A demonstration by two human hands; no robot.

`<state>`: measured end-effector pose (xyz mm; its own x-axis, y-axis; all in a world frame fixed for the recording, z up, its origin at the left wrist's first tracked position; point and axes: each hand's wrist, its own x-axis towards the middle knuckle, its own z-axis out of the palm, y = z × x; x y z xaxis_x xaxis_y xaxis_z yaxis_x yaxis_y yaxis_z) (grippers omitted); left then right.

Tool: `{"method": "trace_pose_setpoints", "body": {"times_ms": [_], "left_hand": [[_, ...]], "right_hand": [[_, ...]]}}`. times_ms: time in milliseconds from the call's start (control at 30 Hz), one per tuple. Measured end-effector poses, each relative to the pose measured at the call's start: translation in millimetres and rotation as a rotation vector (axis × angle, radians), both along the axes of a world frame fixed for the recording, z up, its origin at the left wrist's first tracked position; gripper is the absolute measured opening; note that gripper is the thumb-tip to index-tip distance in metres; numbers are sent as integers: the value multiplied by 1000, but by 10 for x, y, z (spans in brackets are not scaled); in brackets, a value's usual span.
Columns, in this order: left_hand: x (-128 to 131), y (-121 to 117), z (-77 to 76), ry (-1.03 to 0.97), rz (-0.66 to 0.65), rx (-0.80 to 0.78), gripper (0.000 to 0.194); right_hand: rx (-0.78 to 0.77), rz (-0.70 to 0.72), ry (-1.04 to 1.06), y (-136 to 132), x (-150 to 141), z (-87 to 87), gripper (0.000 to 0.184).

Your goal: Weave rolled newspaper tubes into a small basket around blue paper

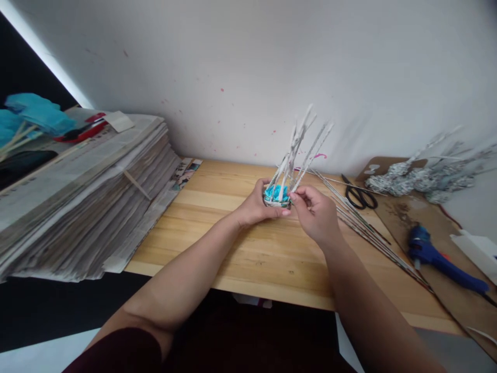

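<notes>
And here in the middle, just above the worktop (194,217), sits the small woven cup (278,203), with a crinkled blue filling (275,192) showing inside! Its mouth faces up, and pale upright paper rods (298,137) shoot from its rim towards the wall. That makes the long axis of the whole piece close to vertical, the tips leaning off to the right and spreading unevenly. Whether the base touches the wood, I cannot tell.

Now the left hand (254,207): it curls round the cup's left side, fingers behind, thumb across the front, opened only as wide as the cup. That looks like the steadying grip, leaving the rods free above. Over on the other side, the right hand (320,215) has thumb and fingertip nearly closed, pinching at the rim by the foot of a rod, seemingly for fine control; exactly which strand is hidden.

Just right of that hand, loose paper rods (367,228) lie slanting towards the near right, seemingly in easy reach. Scissors (359,196) rest beyond them, and a blue glue gun (446,261) lies on cardboard (399,212), perhaps to shield the wood. Away left, a thick newspaper stack (116,197) carries a red-handled tool (81,129) and blue paper (42,114).
</notes>
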<state>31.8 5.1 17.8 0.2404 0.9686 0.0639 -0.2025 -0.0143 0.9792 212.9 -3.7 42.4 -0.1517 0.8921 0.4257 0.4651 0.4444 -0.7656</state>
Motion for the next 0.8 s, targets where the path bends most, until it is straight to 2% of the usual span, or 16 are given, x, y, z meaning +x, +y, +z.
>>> {"method": "trace_pose_setpoints", "body": {"times_ms": [167,333,433,567,800], "left_hand": [[12,23,-7,125,91,141,85],[36,53,-55,77,121,201,91],[47,64,-76,49,145,192,85],[54,46,-61,38,94,128,80],[79,14,-107,126,130,148,77]], "right_hand": [[17,5,58,46,-13,-38,16],[-34,0,158,79,-39,-65,19],[-52,-14,240,77,-64,-69,22],[-54,-26,296,59,-97,-63,21],[-200,14,226,61,-116,-123,22]]}}
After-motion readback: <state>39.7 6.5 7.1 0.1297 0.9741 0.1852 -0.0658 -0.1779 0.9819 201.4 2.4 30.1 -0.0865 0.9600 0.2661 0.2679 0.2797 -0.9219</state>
